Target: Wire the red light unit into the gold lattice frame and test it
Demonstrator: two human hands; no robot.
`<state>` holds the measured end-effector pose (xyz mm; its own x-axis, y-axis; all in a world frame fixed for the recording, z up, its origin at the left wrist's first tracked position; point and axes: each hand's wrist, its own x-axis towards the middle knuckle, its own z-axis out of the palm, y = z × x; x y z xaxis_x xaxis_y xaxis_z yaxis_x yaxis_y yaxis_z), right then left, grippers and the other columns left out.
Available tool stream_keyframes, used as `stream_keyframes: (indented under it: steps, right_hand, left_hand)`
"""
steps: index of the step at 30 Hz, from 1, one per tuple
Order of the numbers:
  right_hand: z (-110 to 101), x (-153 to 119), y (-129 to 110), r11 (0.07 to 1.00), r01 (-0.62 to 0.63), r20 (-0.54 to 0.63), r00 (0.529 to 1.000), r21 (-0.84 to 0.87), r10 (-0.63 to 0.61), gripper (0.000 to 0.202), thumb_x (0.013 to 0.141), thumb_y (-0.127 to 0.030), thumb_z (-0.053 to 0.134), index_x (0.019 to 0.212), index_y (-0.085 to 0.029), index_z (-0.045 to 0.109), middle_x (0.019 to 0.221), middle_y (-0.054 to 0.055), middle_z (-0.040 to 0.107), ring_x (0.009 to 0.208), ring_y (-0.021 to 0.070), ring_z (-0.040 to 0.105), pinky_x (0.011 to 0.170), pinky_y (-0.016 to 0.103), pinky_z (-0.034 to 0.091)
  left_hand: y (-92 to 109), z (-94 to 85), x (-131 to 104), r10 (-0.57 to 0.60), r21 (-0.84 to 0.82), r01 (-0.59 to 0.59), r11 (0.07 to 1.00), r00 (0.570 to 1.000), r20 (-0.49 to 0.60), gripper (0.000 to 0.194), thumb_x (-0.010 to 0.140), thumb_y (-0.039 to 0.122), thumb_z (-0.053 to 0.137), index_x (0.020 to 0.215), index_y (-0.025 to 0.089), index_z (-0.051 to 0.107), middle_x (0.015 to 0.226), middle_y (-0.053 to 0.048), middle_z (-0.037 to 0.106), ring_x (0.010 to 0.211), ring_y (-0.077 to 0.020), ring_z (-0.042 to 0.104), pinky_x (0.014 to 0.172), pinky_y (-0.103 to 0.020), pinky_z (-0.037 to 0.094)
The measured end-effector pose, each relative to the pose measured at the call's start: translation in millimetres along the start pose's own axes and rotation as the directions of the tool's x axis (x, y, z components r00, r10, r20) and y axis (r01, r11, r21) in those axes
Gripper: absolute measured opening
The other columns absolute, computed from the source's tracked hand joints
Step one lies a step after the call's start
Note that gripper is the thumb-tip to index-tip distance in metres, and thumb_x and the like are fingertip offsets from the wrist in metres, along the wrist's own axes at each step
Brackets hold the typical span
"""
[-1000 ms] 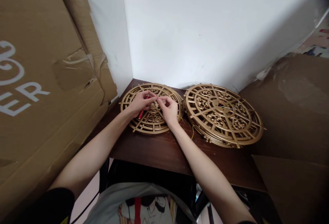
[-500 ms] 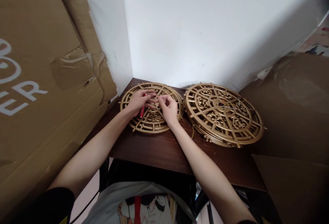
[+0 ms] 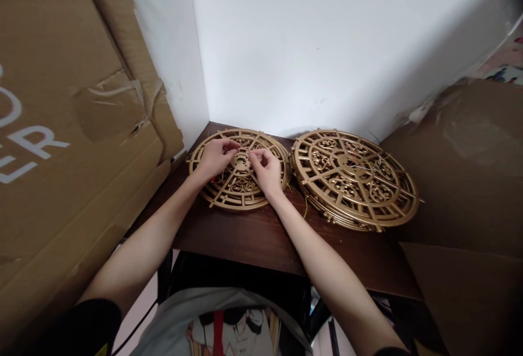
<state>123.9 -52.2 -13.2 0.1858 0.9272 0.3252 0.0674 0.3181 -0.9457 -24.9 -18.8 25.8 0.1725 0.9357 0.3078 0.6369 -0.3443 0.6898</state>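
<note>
On the left side of the table lies a round gold openwork panel (image 3: pixel 243 201) with scrollwork and a hole at its centre. My left hand (image 3: pixel 216 158) is over its left part, fingers curled, with a slim red tool (image 3: pixel 213 179) tucked in the palm; most of the tool is hidden and its kind does not show. Thumb and fingers of my right hand (image 3: pixel 268 172) pinch together just right of the central hole. Whatever sits in that pinch is too small to make out. The fingertips of the two hands are close but apart.
A stack of similar gold panels (image 3: pixel 355 181) stands to the right, thin wires (image 3: pixel 362 166) on top. A yellow wire (image 3: pixel 305 206) lies between the piles on the dark wooden table (image 3: pixel 245 236). Cardboard (image 3: pixel 81 127) walls the left, more cardboard (image 3: pixel 461 170) the right; a white wall (image 3: pixel 302 45) rises behind.
My left hand has turned palm-down and its fingers have curled, hiding most of the red tool. It has shifted slightly left, away from the right hand, which stays pinched in nearly the same place.
</note>
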Motion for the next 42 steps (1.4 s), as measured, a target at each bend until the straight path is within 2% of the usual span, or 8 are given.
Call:
stream_keyframes:
  steps: [4, 9, 12, 18, 24, 31, 36, 42]
  right_hand:
    - [0.3, -0.6, -1.8, 1.0, 0.005, 0.003, 1.0, 0.018, -0.005, 0.018, 0.078, -0.036, 0.062, 0.081, -0.018, 0.062, 0.061, -0.004, 0.056, 0.056, 0.0111, 0.048, 0.056, 0.024, 0.04]
    - [0.5, -0.5, -0.9, 1.0, -0.011, 0.016, 1.0, 0.025, 0.011, 0.02, 0.078, -0.038, 0.062, 0.081, -0.018, 0.062, 0.061, -0.004, 0.056, 0.056, 0.0109, 0.048, 0.055, 0.024, 0.04]
    - [0.3, -0.1, 0.2, 1.0, -0.018, 0.026, 0.999, 0.013, 0.018, 0.021, 0.078, -0.04, 0.062, 0.081, -0.018, 0.062, 0.062, -0.003, 0.057, 0.056, 0.0112, 0.049, 0.056, 0.024, 0.041]
    - [0.4, 0.2, -0.7, 0.999, -0.03, 0.022, 0.999, -0.029, 0.03, 0.023, 0.078, -0.041, 0.062, 0.081, -0.018, 0.063, 0.062, -0.003, 0.056, 0.058, 0.012, 0.049, 0.056, 0.024, 0.041]
    - [0.9, -0.6, -0.4, 0.998, -0.01, 0.047, 0.999, -0.069, 0.013, 0.023, 0.078, -0.041, 0.061, 0.081, -0.019, 0.065, 0.059, -0.004, 0.053, 0.056, 0.0111, 0.046, 0.056, 0.024, 0.038]
    - [1.9, -1.9, -1.9, 0.999, -0.009, 0.039, 0.999, -0.035, 0.01, 0.021, 0.077, -0.038, 0.062, 0.081, -0.018, 0.065, 0.064, -0.003, 0.057, 0.057, 0.0107, 0.046, 0.056, 0.024, 0.038]
    - [1.8, -1.6, -0.9, 0.999, -0.004, 0.05, 0.999, -0.04, 0.006, 0.02, 0.077, -0.038, 0.062, 0.081, -0.018, 0.066, 0.061, -0.004, 0.055, 0.056, 0.0107, 0.045, 0.054, 0.023, 0.037]
    - [2.6, -1.3, 0.7, 0.999, -0.019, 0.041, 0.999, -0.037, 0.02, 0.022, 0.077, -0.039, 0.063, 0.081, -0.018, 0.066, 0.064, -0.002, 0.058, 0.057, 0.0111, 0.047, 0.056, 0.024, 0.039]
  left_hand:
    - [-2.3, -3.9, -0.4, -0.005, 0.12, 0.002, 0.993, 1.0, 0.028, 0.02, 0.078, 0.022, 0.061, 0.09, 0.016, 0.076, 0.091, -0.007, 0.074, 0.08, -0.0195, 0.064, 0.08, -0.031, 0.048]
    - [-7.7, -3.1, 0.9, 0.058, 0.153, -0.068, 0.986, 0.996, 0.074, 0.018, 0.08, 0.028, 0.062, 0.083, 0.016, 0.075, 0.086, -0.007, 0.073, 0.079, -0.019, 0.062, 0.077, -0.03, 0.047]
    - [-7.5, -3.8, 1.2, 0.052, 0.174, -0.063, 0.983, 0.996, 0.07, 0.02, 0.08, 0.032, 0.062, 0.082, 0.016, 0.075, 0.084, -0.007, 0.072, 0.078, -0.0192, 0.062, 0.075, -0.031, 0.046]
    - [-6.4, -6.0, 0.7, 0.033, 0.241, -0.05, 0.969, 0.997, 0.073, 0.016, 0.08, 0.028, 0.062, 0.08, 0.018, 0.075, 0.084, -0.007, 0.069, 0.078, -0.0197, 0.06, 0.075, -0.031, 0.047]
    - [-9.0, -5.7, 0.7, 0.057, 0.288, -0.073, 0.955, 0.996, 0.065, 0.017, 0.078, 0.022, 0.061, 0.085, 0.016, 0.075, 0.087, -0.009, 0.067, 0.081, -0.0211, 0.061, 0.076, -0.032, 0.047]
    - [-9.0, -8.5, 0.5, 0.013, 0.364, -0.041, 0.931, 0.997, 0.079, 0.019, 0.081, 0.025, 0.058, 0.087, 0.019, 0.075, 0.092, -0.008, 0.069, 0.085, -0.0221, 0.062, 0.079, -0.033, 0.047]
    - [-9.7, -10.6, -0.6, -0.044, 0.427, 0.023, 0.904, 0.998, 0.039, 0.02, 0.081, 0.032, 0.06, 0.089, 0.024, 0.076, 0.106, -0.007, 0.067, 0.094, -0.0255, 0.062, 0.077, -0.034, 0.047]
    - [-10.1, -11.5, -0.6, -0.067, 0.436, 0.063, 0.898, 0.998, -0.007, 0.021, 0.083, 0.034, 0.057, 0.089, 0.024, 0.075, 0.105, -0.006, 0.067, 0.092, -0.0248, 0.062, 0.076, -0.034, 0.048]
